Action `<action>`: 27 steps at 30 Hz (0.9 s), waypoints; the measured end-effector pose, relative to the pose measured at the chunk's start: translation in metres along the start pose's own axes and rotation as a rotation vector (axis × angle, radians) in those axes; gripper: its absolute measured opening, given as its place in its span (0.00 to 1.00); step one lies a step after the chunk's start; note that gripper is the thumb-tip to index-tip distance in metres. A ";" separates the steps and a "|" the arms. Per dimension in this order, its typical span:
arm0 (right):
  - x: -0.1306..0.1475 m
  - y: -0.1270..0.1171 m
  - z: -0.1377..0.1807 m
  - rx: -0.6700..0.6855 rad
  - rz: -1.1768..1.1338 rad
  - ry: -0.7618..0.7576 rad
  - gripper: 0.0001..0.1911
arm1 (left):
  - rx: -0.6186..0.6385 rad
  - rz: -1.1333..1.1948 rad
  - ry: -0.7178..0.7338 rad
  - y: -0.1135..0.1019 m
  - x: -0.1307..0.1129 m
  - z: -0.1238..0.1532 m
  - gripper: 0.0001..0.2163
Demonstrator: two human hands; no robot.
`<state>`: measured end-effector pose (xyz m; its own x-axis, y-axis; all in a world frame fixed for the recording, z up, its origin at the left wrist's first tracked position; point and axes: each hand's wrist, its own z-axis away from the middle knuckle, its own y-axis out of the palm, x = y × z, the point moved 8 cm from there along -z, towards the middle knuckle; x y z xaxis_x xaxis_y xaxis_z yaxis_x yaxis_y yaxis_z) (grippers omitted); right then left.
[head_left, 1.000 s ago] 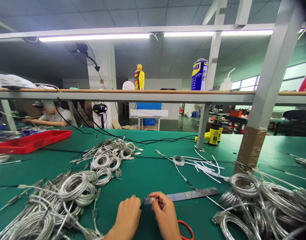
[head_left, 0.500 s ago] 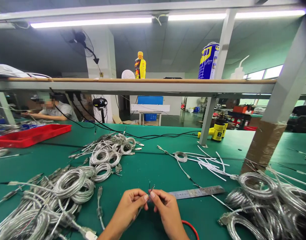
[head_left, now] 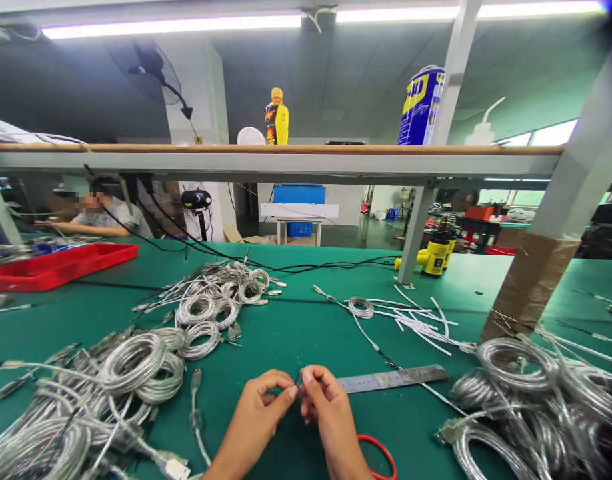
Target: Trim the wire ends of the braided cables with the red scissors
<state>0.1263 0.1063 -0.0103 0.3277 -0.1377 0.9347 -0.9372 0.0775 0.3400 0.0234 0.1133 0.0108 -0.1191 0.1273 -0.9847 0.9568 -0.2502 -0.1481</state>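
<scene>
Above the green bench, at the bottom centre, both hands meet at the fingertips. My left hand is closed, thumb and forefinger pinching the thin dark wire ends of a cable. Close against it, my right hand pinches at the same wires; its fingers cover most of them. A steel ruler lies just right of my right hand. By that wrist shows the red handle of a tool, the rest hidden. Left of my left hand, a cable with a USB plug runs down toward my wrist.
Coiled clear-jacketed USB cables heap on the left, with another coil pile on the right. White tubes and a small coil lie beyond the ruler. A red tray, yellow heat gun and shelf post stand farther off.
My right hand's fingers have turned up and over the wire ends, so less wire shows. The camera view has shifted slightly; the left hand keeps its pinch.
</scene>
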 end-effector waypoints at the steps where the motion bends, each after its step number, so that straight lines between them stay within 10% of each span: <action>1: -0.002 0.003 0.001 0.021 -0.020 0.012 0.19 | -0.038 0.042 0.010 -0.004 0.000 -0.001 0.13; 7: -0.013 0.030 0.010 0.250 -0.055 0.078 0.20 | -0.133 0.163 0.026 -0.014 -0.003 0.000 0.11; 27: -0.015 0.040 0.020 0.353 -0.055 0.092 0.19 | -0.146 0.308 0.041 -0.012 -0.014 0.005 0.09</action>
<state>0.0814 0.0912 -0.0126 0.3727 -0.0414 0.9270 -0.8961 -0.2755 0.3480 0.0122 0.1098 0.0260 0.1892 0.1059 -0.9762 0.9744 -0.1434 0.1733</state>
